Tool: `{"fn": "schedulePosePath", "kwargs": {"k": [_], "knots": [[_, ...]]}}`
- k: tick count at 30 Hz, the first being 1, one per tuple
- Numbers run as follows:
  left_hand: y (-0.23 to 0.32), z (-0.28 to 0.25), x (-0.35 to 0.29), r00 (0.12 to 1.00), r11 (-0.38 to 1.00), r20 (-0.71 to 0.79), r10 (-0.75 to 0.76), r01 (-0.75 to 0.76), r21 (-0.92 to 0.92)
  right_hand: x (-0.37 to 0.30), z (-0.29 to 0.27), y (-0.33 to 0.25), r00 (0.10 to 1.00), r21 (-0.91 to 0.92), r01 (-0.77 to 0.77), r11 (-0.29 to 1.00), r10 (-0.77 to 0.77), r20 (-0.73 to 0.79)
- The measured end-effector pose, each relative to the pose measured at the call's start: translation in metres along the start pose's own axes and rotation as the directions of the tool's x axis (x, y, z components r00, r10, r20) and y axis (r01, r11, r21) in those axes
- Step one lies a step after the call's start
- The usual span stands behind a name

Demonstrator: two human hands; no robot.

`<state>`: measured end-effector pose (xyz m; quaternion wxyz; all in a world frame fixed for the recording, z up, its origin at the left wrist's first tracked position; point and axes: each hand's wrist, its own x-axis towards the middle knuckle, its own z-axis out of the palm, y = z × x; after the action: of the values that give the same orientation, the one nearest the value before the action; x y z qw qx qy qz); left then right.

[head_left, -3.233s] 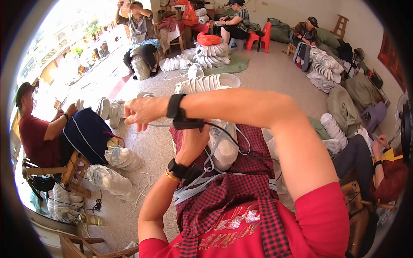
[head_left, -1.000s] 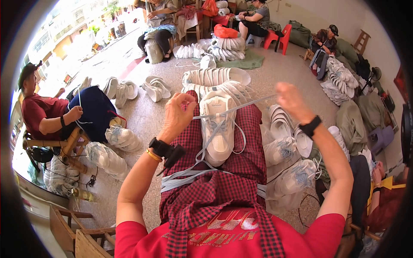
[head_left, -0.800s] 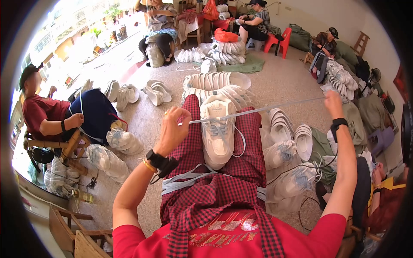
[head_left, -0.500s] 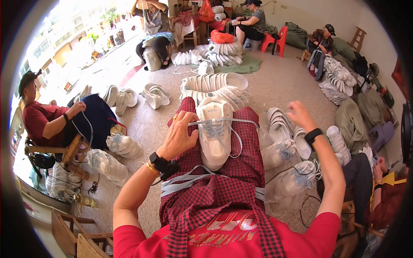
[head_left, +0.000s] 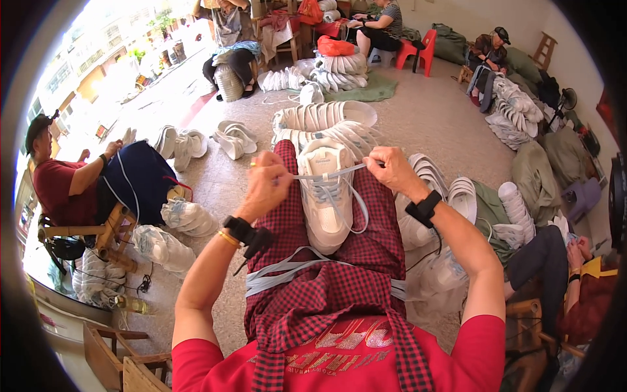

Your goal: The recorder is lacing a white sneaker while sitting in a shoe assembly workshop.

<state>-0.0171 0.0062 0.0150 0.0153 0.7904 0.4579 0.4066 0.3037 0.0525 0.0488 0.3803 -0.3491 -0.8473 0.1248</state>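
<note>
A white sneaker (head_left: pixel 324 219) rests between my thighs, its toe toward me and its tongue away from me. Pale blue-grey laces cross its front. Across the upper eyelets a shoelace (head_left: pixel 333 174) is stretched, and a loop of it hangs down on the shoe's right side. My right hand (head_left: pixel 395 173) pinches the lace right of the shoe, fingers closed. Left of the shoe, my left hand (head_left: pixel 269 186) is closed on the lace's other side, slightly blurred. Spare laces (head_left: pixel 287 277) lie over my checked apron (head_left: pixel 313 294) at the waist.
Rows of white shoes (head_left: pixel 326 117) lie on the floor just ahead. More shoes (head_left: pixel 424 228) stand at my right, and bagged shoes (head_left: pixel 163 248) at my left. A wooden stool (head_left: pixel 104 353) is at lower left. Several people sit around, one at left (head_left: pixel 65 176) handling a lace.
My right hand has come in from the far right to the shoe and now grips the lace. My left hand has shifted slightly left, and the lace is pulled across.
</note>
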Motion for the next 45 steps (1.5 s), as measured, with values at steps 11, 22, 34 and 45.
{"fn": "schedulePosePath", "kwargs": {"k": [11,22,34,45], "knots": [[-0.129,-0.107,-0.094,0.898,0.771,-0.286,-0.334,0.435,0.466,-0.006,-0.009,0.016,0.996,-0.021,0.015,1.0,-0.013,0.088],[-0.056,-0.031,-0.034,0.963,0.963,-0.173,-0.208,0.232,0.134,0.0,0.004,-0.046,0.987,0.088,-0.032,0.996,0.018,0.16],[0.073,0.015,-0.01,0.975,0.974,0.045,-0.22,0.216,0.069,0.007,0.029,-0.044,0.964,-0.033,0.174,0.984,-0.163,0.211],[0.068,0.014,-0.006,0.983,0.984,0.043,-0.177,0.175,0.044,-0.012,0.008,-0.061,0.979,0.005,0.076,0.997,-0.075,0.191]]}}
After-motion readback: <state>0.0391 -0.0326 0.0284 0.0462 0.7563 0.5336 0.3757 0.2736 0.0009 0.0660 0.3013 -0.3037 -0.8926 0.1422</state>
